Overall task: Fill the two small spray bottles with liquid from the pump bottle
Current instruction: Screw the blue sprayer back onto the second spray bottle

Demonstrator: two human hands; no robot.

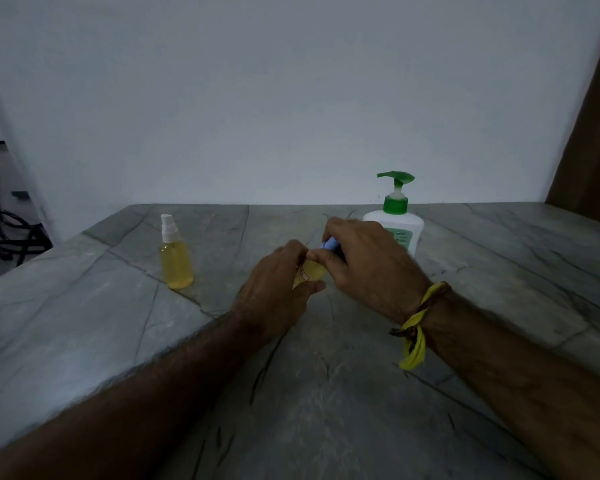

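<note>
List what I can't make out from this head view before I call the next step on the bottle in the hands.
- Held spray bottle: fill level and base hidden by left hand.
- Its blue top: mostly covered by right hand; on or off unclear.
- Pump bottle: label partly behind the right hand, print too small; contents unseen through white plastic.

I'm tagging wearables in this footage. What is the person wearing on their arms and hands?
Both forearms are bare, with no sleeves or gloves showing. The right wrist carries a knotted yellow band with loose ends hanging, beside a darker brown thread. The left hand and wrist show nothing worn.
</note>
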